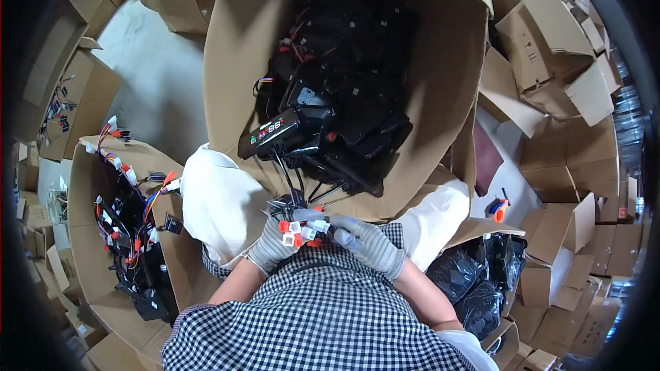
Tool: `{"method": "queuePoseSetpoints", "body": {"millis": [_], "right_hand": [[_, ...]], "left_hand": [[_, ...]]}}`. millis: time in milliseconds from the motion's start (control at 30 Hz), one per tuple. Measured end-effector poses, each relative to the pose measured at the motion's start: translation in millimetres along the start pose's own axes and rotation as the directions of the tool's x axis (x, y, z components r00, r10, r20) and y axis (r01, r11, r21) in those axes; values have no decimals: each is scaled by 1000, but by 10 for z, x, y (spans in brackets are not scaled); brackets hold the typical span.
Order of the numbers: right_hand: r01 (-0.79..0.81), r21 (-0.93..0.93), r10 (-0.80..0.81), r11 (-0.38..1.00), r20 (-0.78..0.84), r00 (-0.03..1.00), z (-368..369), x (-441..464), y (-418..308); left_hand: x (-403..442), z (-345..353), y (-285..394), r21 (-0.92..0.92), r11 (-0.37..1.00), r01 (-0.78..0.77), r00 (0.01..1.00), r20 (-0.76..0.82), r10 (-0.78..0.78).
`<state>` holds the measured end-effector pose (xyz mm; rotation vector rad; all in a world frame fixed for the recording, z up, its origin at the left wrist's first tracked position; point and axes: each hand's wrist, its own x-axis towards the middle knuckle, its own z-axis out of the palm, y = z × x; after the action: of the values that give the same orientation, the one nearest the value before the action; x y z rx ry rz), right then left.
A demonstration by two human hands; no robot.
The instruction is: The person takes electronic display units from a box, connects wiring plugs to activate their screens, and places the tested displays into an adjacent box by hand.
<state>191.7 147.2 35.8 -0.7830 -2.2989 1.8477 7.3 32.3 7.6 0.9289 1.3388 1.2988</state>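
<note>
Both hands wear grey striped gloves and meet at my lap, in front of a checked apron. My left hand [270, 246] is closed around a bunch of black cables ending in red and white wire connectors [297, 229]. From the other side, my right hand [375, 244] has its fingers curled against the same connectors; its fingertips are partly hidden. The cables run up to a black electronic unit [278, 128] with a small lit-looking digit panel, lying tilted on a heap of similar black units [364, 75]. That heap lies in a large open cardboard box [237, 75] between my knees.
At the left, a cardboard box [81, 199] holds black parts with multicoloured wires. Black items in clear plastic [474, 288] lie in a box at the right. An orange and blue object [499, 211] is on the floor. Stacked cartons [550, 41] crowd the right side.
</note>
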Motion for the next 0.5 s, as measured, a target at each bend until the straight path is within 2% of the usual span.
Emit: {"method": "queuePoseSetpoints", "body": {"millis": [33,67,133,167,200,233,267,300,333,367,400,433,467,500], "right_hand": [[-21,-59,26,998,83,996,-58,7,-66],[-29,-54,34,998,80,996,-117,30,-101],[-143,38,121,989,349,930,-231,59,-177],[-165,180,94,970,351,932,-292,92,-336],[-4,328,-125,945,370,921,-458,123,-387],[-387,726,-51,568,501,864,-643,136,-196],[-531,803,-60,269,564,823,-773,233,-154],[-628,776,-69,-56,625,778,-903,331,-111],[-355,912,152,204,329,932,-1036,535,-330],[-86,861,260,502,-55,964,-1188,767,-555],[118,630,226,767,-438,870,-1345,1006,-665],[226,721,234,656,-478,847,-1506,1275,-485],[328,786,247,523,-509,825,-1615,1514,-262],[322,788,243,525,-501,831,-1659,1687,-195]], "left_hand": [[12,-6,14,-56,997,48,999,-6,-48],[38,-14,94,-59,997,56,998,1,-56],[117,-18,264,-64,994,91,989,120,-83],[199,-92,321,238,971,-19,985,169,-22],[197,-102,447,-104,973,204,977,83,-196],[248,-201,369,216,969,122,990,44,-134],[364,-275,423,515,856,36,998,28,-59],[407,-342,566,593,805,-8,999,38,-18],[407,-493,309,548,825,-137,990,40,138],[503,-609,315,712,644,-279,949,104,296],[660,-707,373,829,406,-384,880,197,431],[797,-699,637,583,785,-212,974,65,215],[934,-706,740,440,885,-155,984,-8,177],[1039,-712,785,356,918,-175,976,-61,209]]}}
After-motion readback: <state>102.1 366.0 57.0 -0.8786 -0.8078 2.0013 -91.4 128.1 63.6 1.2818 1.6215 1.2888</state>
